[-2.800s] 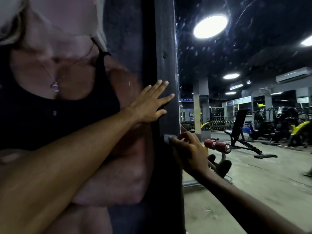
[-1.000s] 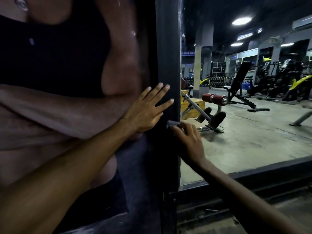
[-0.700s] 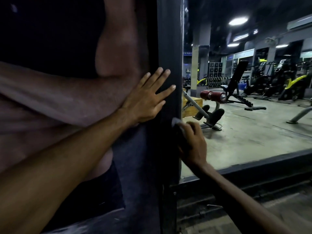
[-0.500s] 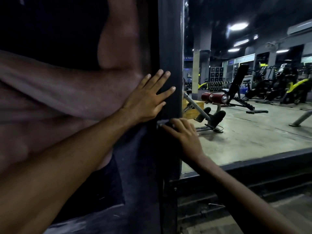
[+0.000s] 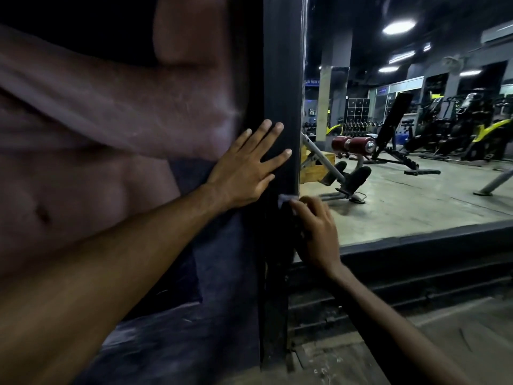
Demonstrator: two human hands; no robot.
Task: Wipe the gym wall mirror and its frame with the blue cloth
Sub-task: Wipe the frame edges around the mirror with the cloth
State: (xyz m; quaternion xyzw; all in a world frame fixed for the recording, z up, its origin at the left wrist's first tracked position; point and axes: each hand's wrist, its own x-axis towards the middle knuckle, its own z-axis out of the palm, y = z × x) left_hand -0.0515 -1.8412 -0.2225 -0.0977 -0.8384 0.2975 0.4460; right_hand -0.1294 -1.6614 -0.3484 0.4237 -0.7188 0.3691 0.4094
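— Right hand [image 5: 313,232] curls round the blue cloth [image 5: 284,198], pressing it on the frame [image 5: 283,79], low on its right edge.
— And the left hand [image 5: 244,173]?
— Spread flat, fingertips on the frame, just above the cloth. Mirror [image 5: 402,195] lies right of the frame.

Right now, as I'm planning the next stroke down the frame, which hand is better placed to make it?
Right. The right hand grips the blue cloth against the dark frame, at the edge of the mirror. The left hand lies flat on the frame above it, holding nothing.
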